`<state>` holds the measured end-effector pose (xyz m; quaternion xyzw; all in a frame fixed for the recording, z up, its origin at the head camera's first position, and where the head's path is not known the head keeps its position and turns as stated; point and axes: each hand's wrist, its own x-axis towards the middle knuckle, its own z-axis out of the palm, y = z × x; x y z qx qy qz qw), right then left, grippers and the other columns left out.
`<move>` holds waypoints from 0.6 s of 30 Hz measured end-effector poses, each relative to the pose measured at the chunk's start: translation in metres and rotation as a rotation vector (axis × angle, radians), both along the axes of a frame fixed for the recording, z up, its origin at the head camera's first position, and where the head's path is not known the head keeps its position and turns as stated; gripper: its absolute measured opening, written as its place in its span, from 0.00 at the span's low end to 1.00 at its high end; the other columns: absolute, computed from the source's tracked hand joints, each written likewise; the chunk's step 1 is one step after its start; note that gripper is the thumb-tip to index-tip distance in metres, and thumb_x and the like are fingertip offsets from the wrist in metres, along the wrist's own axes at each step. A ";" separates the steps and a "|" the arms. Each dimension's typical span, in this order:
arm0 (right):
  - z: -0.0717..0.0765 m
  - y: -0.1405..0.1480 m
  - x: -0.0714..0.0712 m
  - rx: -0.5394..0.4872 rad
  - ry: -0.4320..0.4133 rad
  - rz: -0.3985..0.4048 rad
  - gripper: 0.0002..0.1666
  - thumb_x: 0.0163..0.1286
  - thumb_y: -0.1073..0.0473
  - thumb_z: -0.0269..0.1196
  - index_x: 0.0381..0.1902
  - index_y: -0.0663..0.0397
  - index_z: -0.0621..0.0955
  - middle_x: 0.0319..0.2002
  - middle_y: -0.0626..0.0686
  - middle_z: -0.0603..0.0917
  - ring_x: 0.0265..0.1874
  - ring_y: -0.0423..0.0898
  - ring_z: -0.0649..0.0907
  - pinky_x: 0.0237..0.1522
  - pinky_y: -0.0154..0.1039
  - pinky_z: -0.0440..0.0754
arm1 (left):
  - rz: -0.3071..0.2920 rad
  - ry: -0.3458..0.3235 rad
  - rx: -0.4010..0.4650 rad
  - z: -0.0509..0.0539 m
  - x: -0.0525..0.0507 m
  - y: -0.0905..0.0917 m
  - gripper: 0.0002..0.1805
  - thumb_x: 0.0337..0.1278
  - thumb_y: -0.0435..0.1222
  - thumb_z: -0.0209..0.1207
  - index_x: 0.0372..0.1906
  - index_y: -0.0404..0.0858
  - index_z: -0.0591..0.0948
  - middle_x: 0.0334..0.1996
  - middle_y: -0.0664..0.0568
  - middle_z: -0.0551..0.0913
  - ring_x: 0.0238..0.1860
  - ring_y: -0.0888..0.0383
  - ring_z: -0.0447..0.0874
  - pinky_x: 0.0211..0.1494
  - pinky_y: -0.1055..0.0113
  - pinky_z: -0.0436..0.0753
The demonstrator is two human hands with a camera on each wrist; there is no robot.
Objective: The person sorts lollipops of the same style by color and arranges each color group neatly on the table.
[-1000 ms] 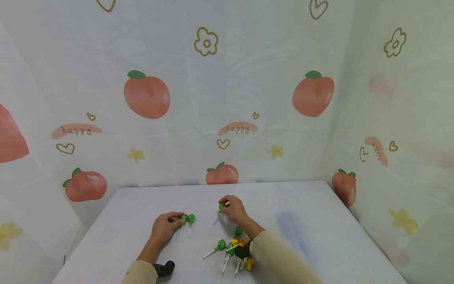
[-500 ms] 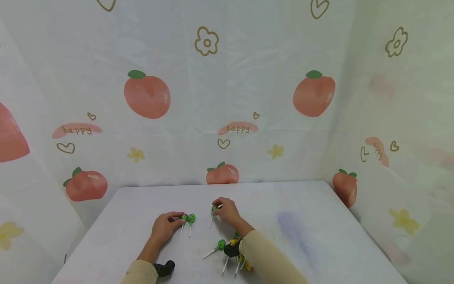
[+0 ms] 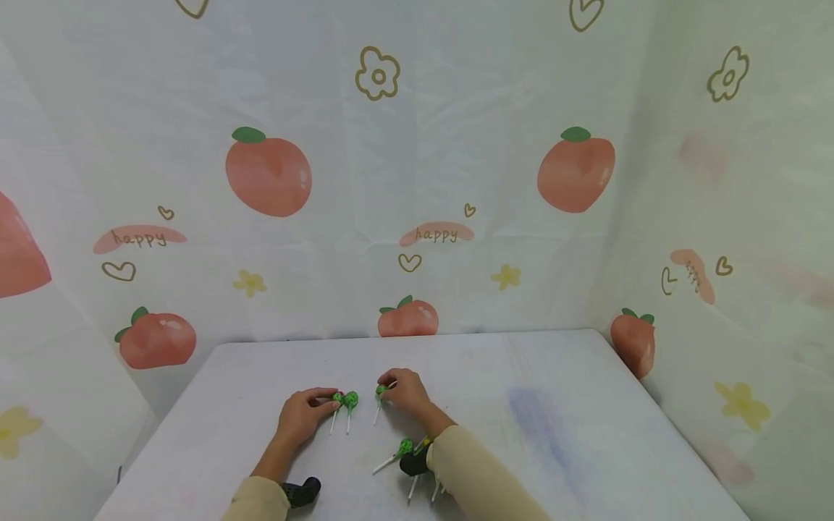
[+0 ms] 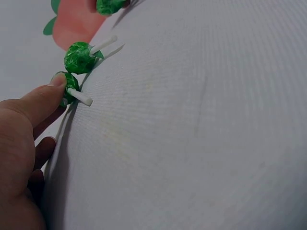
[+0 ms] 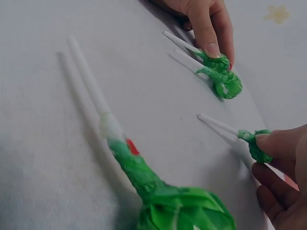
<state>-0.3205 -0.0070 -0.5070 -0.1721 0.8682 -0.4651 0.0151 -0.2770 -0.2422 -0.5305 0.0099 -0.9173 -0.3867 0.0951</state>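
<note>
My left hand (image 3: 303,418) pinches the head of a green lollipop (image 3: 337,397) between thumb and fingers at the table's left centre. Touching it on the right lies a second green lollipop (image 3: 352,399), its stick toward me. A short way further right, my right hand (image 3: 409,394) holds another green lollipop (image 3: 381,390) by its head, stick pointing down toward me. In the right wrist view the thumb presses on that green head (image 5: 259,145), and the left hand (image 5: 206,26) shows beyond with its pair.
Nearer me, a green lollipop (image 3: 405,446) lies beside a group of lollipops partly hidden under the right sleeve (image 3: 478,470) and a black wrist device (image 3: 413,462). A printed cloth with fruit patterns hangs behind the white table (image 3: 260,362).
My right hand has moved left and slightly toward me with its green lollipop, closer to the pair. The right sleeve now covers more of the group. My left hand has stayed in place.
</note>
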 end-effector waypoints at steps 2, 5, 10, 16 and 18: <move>0.000 -0.003 0.001 0.003 -0.010 0.008 0.10 0.58 0.71 0.69 0.38 0.58 0.85 0.33 0.47 0.84 0.34 0.43 0.81 0.35 0.35 0.79 | 0.002 -0.002 0.001 0.000 0.000 0.000 0.16 0.52 0.40 0.70 0.47 0.44 0.87 0.36 0.55 0.84 0.34 0.58 0.77 0.41 0.58 0.74; -0.002 -0.007 0.003 0.008 -0.013 0.012 0.10 0.58 0.70 0.69 0.38 0.56 0.85 0.33 0.45 0.84 0.34 0.40 0.81 0.36 0.34 0.78 | 0.002 -0.003 0.003 0.000 0.000 0.000 0.15 0.51 0.40 0.70 0.47 0.44 0.87 0.36 0.54 0.84 0.34 0.58 0.77 0.41 0.58 0.74; -0.002 -0.012 0.006 0.010 -0.007 0.010 0.10 0.58 0.70 0.69 0.39 0.56 0.86 0.33 0.45 0.84 0.34 0.40 0.81 0.39 0.35 0.78 | 0.001 -0.010 0.006 0.000 -0.001 0.000 0.15 0.51 0.40 0.70 0.47 0.44 0.88 0.36 0.55 0.84 0.34 0.58 0.77 0.41 0.59 0.73; -0.004 -0.017 0.009 0.014 -0.001 -0.007 0.10 0.59 0.69 0.69 0.39 0.54 0.86 0.32 0.43 0.84 0.34 0.39 0.80 0.39 0.36 0.78 | 0.001 -0.007 -0.001 0.001 -0.001 0.000 0.16 0.51 0.40 0.70 0.47 0.44 0.88 0.36 0.54 0.84 0.34 0.58 0.77 0.40 0.58 0.73; -0.006 -0.018 0.010 0.020 0.005 -0.007 0.10 0.59 0.68 0.69 0.38 0.53 0.86 0.32 0.42 0.83 0.33 0.38 0.79 0.38 0.35 0.77 | 0.003 -0.008 -0.002 0.001 0.000 0.000 0.16 0.51 0.40 0.70 0.47 0.44 0.88 0.36 0.54 0.84 0.34 0.58 0.77 0.40 0.58 0.73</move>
